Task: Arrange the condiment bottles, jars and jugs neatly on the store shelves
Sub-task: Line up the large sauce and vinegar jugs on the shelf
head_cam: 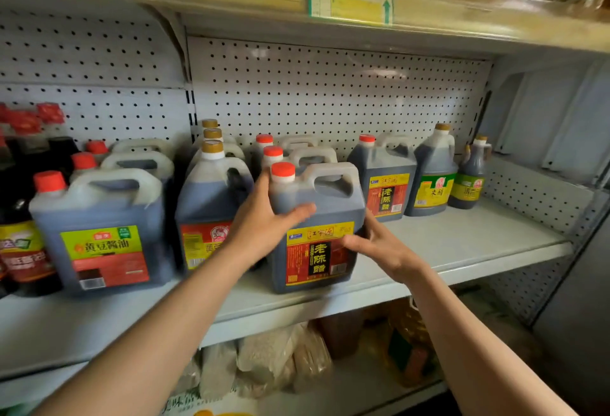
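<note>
The vinegar jug (318,227) stands upright at the front of the middle shelf (462,244). Left hand (264,220) grips the jug's left shoulder, thumb across the front. Right hand (379,247) grips the jug's lower right corner.

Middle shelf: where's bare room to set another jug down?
Bare shelf runs along the front right, before the lone red-capped vinegar jug, green-label jug and small bottle. A front strip lies under the forearms. Left of the held vinegar jug, jug rows stand crowded.
</note>
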{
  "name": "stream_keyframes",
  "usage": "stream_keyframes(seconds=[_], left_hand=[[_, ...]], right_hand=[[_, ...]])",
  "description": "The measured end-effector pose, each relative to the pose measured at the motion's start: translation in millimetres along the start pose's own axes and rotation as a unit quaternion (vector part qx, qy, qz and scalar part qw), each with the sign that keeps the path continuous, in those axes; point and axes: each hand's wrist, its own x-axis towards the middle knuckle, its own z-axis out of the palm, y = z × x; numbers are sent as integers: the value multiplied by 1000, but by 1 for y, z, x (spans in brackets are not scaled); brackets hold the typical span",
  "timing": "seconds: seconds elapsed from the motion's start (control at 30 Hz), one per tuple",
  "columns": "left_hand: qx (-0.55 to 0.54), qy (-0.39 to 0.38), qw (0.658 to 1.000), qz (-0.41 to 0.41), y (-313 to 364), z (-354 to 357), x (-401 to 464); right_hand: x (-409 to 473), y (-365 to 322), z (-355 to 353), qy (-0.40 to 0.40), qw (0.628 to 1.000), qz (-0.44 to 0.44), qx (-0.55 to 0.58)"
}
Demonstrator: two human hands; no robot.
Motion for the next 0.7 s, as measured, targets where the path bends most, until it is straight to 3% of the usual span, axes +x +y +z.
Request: stream_keyframes(seconds=[0.33,0.7], left_hand=[[106,67,988,-93,-26,35,-40],[135,125,980,-81,-32,39,-40]], right_hand=[[-7,24,8,63,995,-4,-80],[1,30,9,145,975,-9,-168]])
